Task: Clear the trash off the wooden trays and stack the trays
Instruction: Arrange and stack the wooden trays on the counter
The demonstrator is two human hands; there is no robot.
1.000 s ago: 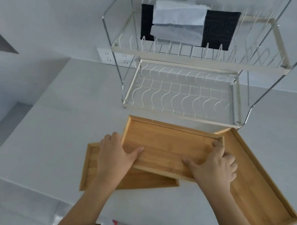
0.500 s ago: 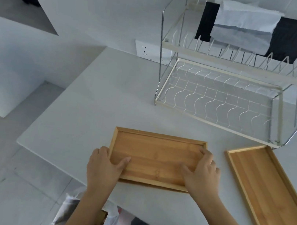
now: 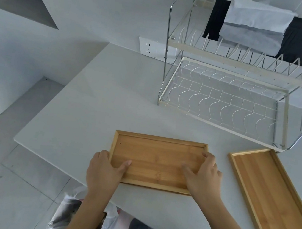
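A small wooden tray (image 3: 157, 150) lies flat near the front edge of the white counter, squarely over another tray that is hidden beneath it. My left hand (image 3: 105, 168) grips its left end, thumb inside the rim. My right hand (image 3: 204, 176) holds its right end, thumb on the tray floor and fingers over the far right corner. A larger wooden tray (image 3: 274, 203) lies apart to the right, angled and bare. No trash shows on either tray.
A two-tier wire dish rack (image 3: 227, 98) stands at the back of the white counter (image 3: 92, 109), with dark and pale cloths (image 3: 257, 26) on its upper shelf. A wall socket (image 3: 150, 47) sits behind it. A plastic bag (image 3: 70, 214) lies on the floor below the counter edge.
The small tray held in both hands moved left and toward me, coming down square onto the tray that stuck out beneath it a second ago. Since half a second ago it barely moved.
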